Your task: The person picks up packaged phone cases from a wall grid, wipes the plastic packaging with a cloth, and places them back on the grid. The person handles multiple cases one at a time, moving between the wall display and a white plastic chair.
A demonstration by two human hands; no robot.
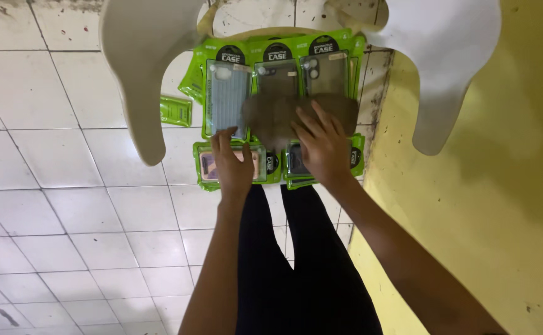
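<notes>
Several green packages with phone cases lie in two rows on the white tiled floor (67,217), under a white plastic chair (141,74). The far row shows a blue-grey case (227,99), a dark clear case (276,77) and another clear case (324,74). My left hand (231,164) lies flat on a near-row package with a pinkish case (208,166). My right hand (321,146) rests with spread fingers on a near-row package with a dark case (355,156). A blurred brown patch (271,115) hides the middle of the packages. Neither hand grips anything.
A small green packet (176,111) lies apart on the tiles to the left. The chair's other leg (445,74) stands at the right by a yellow wall (482,205). My legs in black trousers (296,267) stretch toward the packages.
</notes>
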